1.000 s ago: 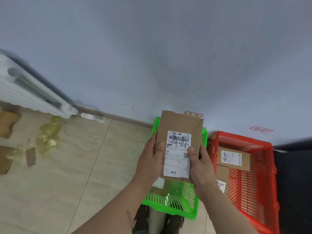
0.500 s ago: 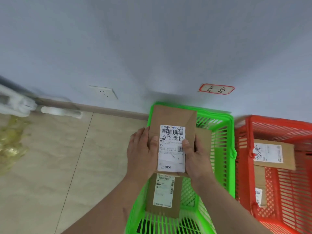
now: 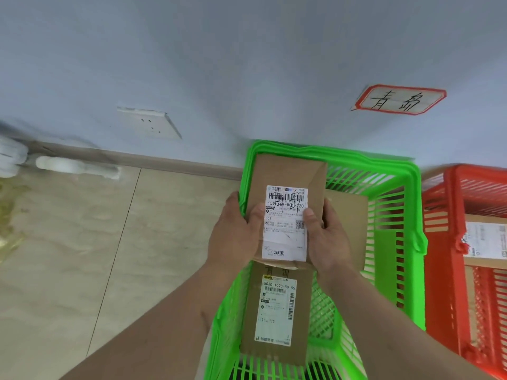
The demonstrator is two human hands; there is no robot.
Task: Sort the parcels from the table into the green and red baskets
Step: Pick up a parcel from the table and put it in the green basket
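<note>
I hold a brown cardboard parcel (image 3: pixel 288 176) with a white shipping label over the green basket (image 3: pixel 395 174). My left hand (image 3: pixel 236 237) grips its left edge, thumb on the label. My right hand (image 3: pixel 326 239) grips its right edge, thumb on the label too. Inside the green basket lie another labelled brown parcel (image 3: pixel 277 311) below my hands and a plain brown one (image 3: pixel 348 215) behind my right hand. The red basket (image 3: pixel 439 242) stands to the right, with a labelled parcel (image 3: pixel 485 239) in it.
Both baskets stand on the tiled floor (image 3: pixel 109 256) against a pale wall. A red-edged handwritten sign (image 3: pixel 400 100) is stuck on the wall above the green basket. A wall socket (image 3: pixel 149 123) and a white pipe (image 3: pixel 74 165) lie to the left.
The view has closed in on the green basket and tilted down. The parcel in my two hands has moved from in front of the baskets to over the green basket.
</note>
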